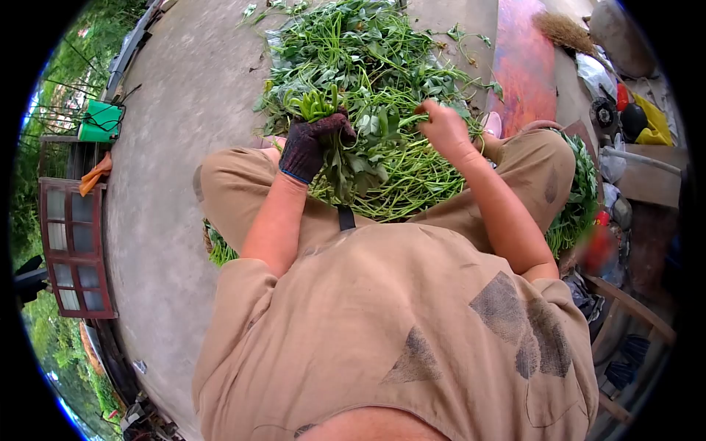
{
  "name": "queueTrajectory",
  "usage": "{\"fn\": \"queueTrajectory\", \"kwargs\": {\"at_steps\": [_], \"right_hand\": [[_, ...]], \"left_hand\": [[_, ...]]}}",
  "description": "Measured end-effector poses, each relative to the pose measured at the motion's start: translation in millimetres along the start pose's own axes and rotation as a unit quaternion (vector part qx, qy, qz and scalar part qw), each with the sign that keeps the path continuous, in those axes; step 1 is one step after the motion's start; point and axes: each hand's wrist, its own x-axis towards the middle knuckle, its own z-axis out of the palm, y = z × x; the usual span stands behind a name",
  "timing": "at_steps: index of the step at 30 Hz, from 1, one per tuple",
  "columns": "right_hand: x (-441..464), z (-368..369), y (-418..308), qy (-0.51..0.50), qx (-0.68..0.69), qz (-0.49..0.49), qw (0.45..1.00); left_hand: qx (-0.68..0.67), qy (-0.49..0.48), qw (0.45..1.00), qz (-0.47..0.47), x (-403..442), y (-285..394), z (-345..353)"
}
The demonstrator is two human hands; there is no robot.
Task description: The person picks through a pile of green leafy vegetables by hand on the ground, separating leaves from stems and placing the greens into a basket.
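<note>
My left hand [318,147], in a dark knitted glove, is closed round a bunch of leafy green stems [315,105]. The cut ends stick up above the fist, and the leaves hang down below it. My bare right hand [445,131] is to the right over the heap, its thumb and fingers pinched together at a thin green stem [409,119]. Part of that stem is hidden among other greens. A large heap of leafy greens [353,44] spreads over the ground in front of me. Many loose stems [412,176] lie between my legs.
More greens [581,191] lie beside my right knee. A reddish board [523,59] lies at the front right, near a straw broom [563,31]. Bags and clutter line the right side. A framed window panel [77,246] and a green box [101,120] stand at the left.
</note>
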Motion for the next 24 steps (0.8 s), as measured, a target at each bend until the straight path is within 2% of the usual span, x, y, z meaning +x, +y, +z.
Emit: {"fn": "queueTrajectory", "kwargs": {"at_steps": [1,2,3,4,5,7,8,9,11,12,15,16,17,19,20,21,23,24], "right_hand": [[10,-16,-12,0.044,0.067,0.014,0.997],[18,-29,-21,0.1,0.133,-0.051,0.985],[22,-41,-33,0.038,0.224,-0.049,0.972],[23,-38,-45,0.018,0.349,-0.059,0.935],[20,-33,-58,-0.004,0.467,-0.067,0.881],[6,-9,-69,-0.1,0.524,-0.043,0.845],[-5,22,-70,-0.098,0.549,-0.034,0.83],[-16,46,-71,-0.097,0.575,-0.026,0.812],[-32,46,-83,-0.251,0.689,0.118,0.669],[-35,32,-91,-0.258,0.679,0.163,0.668],[-25,30,-85,-0.318,0.624,0.227,0.677],[-22,28,-87,-0.305,0.616,0.239,0.686],[-18,26,-87,-0.281,0.612,0.245,0.698],[-8,15,-82,-0.306,0.575,0.21,0.729],[-3,6,-80,-0.321,0.534,0.211,0.753],[1,-6,-78,-0.339,0.495,0.212,0.771],[4,-29,-65,-0.344,0.433,0.202,0.809],[4,-43,-58,-0.326,0.444,0.196,0.811]], "left_hand": [[-0.007,0.022,1.0,-0.007,-2,-2,4],[-0.015,0.041,0.999,-0.009,0,-3,11],[-0.025,0.058,0.998,-0.01,2,-4,19],[-0.027,0.04,0.999,0.003,1,-6,27],[0.03,0.03,0.998,0.046,3,-9,34],[0.144,0.016,0.981,0.131,5,-15,44],[0.2,0.011,0.964,0.174,6,-17,47],[0.182,0.019,0.971,0.153,7,-17,47],[0.147,0.038,0.982,0.108,7,-17,44],[0.038,0.064,0.996,0.055,7,-19,42],[-0.018,0.098,0.995,0.013,9,-28,25],[-0.024,0.08,0.996,0.013,17,-31,16],[-0.11,0.075,0.991,-0.003,23,-33,7],[-0.277,0.056,0.958,-0.037,34,-29,2],[-0.351,0.088,0.93,-0.064,42,-25,-3],[-0.337,0.122,0.931,-0.065,43,-15,0],[-0.288,0.178,0.941,0.016,53,-9,-42],[-0.368,0.123,0.921,0.022,51,-1,-66]]}}
